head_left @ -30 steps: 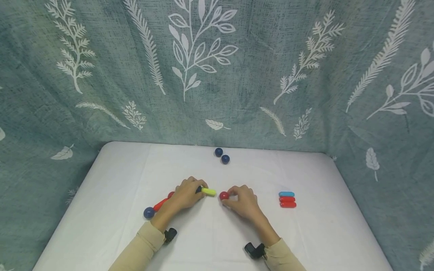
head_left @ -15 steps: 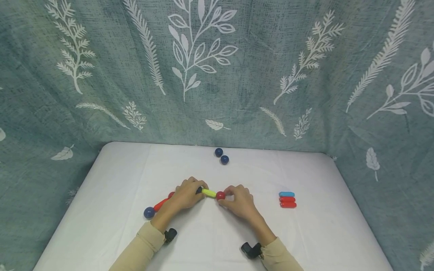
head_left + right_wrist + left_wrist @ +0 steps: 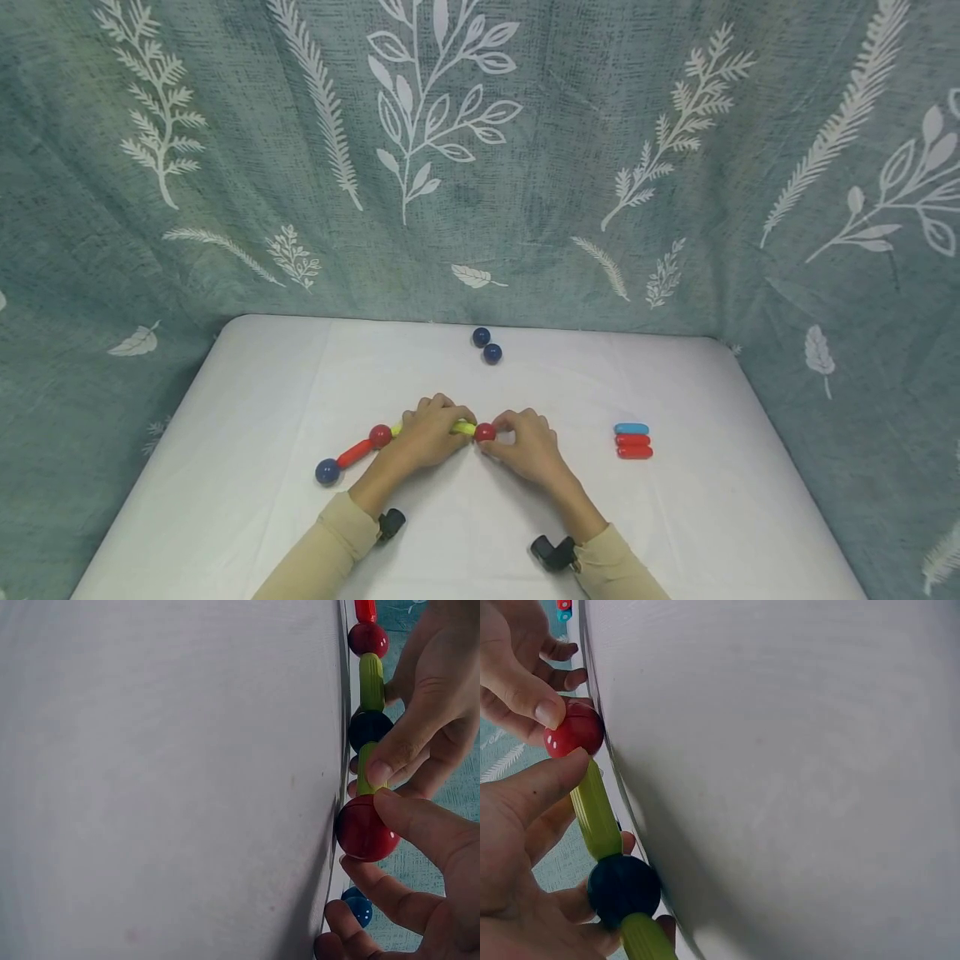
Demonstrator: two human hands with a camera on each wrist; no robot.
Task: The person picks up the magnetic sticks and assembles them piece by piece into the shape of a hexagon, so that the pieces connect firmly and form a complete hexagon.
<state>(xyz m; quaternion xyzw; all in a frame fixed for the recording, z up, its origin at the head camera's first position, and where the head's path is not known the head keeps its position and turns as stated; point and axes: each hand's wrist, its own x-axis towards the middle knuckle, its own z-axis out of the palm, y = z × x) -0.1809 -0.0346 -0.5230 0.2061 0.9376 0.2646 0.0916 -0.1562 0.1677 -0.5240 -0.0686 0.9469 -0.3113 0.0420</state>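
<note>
A chain of balls and rods lies on the white table: a blue ball, a red rod, a red ball, then yellow-green rods with a dark ball between them. My left hand grips the last yellow-green rod. My right hand pinches a red ball that touches the rod's end. In the right wrist view the red ball sits against the yellow-green rod.
Two loose blue balls lie near the table's back edge. A blue rod and two red rods lie side by side to the right. A leaf-patterned curtain closes off the back and sides.
My right hand carried the red ball left until it met the yellow-green rod's end. My left hand slid right along the chain and uncovered the other red ball.
</note>
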